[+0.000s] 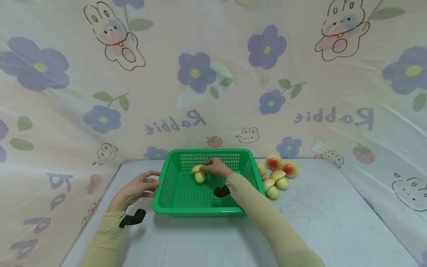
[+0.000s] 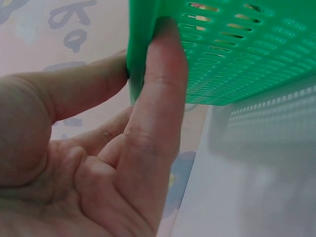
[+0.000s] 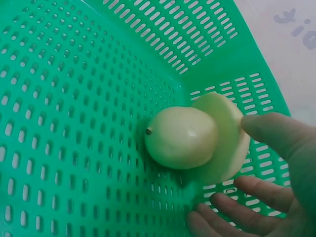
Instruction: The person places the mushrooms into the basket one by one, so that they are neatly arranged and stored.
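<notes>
A yellow toy mushroom [image 1: 199, 178] with a rounded cap is inside the green plastic basket [image 1: 207, 210]. My right hand [image 1: 218, 167] reaches in from the right and pinches the cap. In the right wrist view the thumb [image 3: 269, 129] lies against the cap's edge, the index fingertip is right at its lower side, and the other fingers spread loosely. The pale stem [image 3: 180, 138] points away from the palm. My left hand [image 1: 138, 187] holds the basket's left rim. In the left wrist view its thumb and index finger [image 2: 165, 94] grip that rim from two sides.
Several red-and-yellow toy mushrooms [image 1: 289, 169] lie on the white table [image 1: 320, 207] just right of the basket, one partly hidden by its rim. A printed cloth [image 1: 230, 100] with rabbits and flowers hangs behind the table and at both sides.
</notes>
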Tool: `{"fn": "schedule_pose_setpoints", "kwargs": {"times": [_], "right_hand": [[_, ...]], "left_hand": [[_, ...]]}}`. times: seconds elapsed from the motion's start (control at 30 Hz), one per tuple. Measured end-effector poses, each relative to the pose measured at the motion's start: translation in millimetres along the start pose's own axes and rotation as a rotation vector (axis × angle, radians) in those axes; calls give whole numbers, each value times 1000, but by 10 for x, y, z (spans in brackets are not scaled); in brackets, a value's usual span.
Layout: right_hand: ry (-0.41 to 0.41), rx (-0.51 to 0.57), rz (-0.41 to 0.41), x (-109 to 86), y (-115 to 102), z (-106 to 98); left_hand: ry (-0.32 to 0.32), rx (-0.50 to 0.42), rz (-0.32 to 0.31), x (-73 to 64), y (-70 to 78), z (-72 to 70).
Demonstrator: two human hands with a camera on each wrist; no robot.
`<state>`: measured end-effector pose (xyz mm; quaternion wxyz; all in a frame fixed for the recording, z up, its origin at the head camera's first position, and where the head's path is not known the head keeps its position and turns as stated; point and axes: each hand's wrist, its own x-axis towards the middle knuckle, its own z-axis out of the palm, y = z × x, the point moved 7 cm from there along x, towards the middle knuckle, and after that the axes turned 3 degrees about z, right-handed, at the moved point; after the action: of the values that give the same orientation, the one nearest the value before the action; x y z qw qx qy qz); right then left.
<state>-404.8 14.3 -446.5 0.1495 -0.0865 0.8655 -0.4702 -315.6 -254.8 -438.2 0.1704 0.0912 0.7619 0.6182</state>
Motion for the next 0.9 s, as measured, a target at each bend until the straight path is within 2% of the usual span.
{"fn": "schedule_pose_setpoints", "kwargs": {"times": [0.13, 0.4, 0.6, 0.9], "right_hand": [[-5, 2, 11, 12, 14, -1], [-31, -42, -31, -5, -77, 60], [-27, -36, -27, -34, -90, 65], [-48, 60, 36, -15, -89, -74]], "left_hand": [[3, -2, -2, 6, 2, 1], [5, -5, -10, 9, 8, 17], [0, -6, -9, 20, 23, 36], [-10, -2, 6, -10, 6, -2]]}}
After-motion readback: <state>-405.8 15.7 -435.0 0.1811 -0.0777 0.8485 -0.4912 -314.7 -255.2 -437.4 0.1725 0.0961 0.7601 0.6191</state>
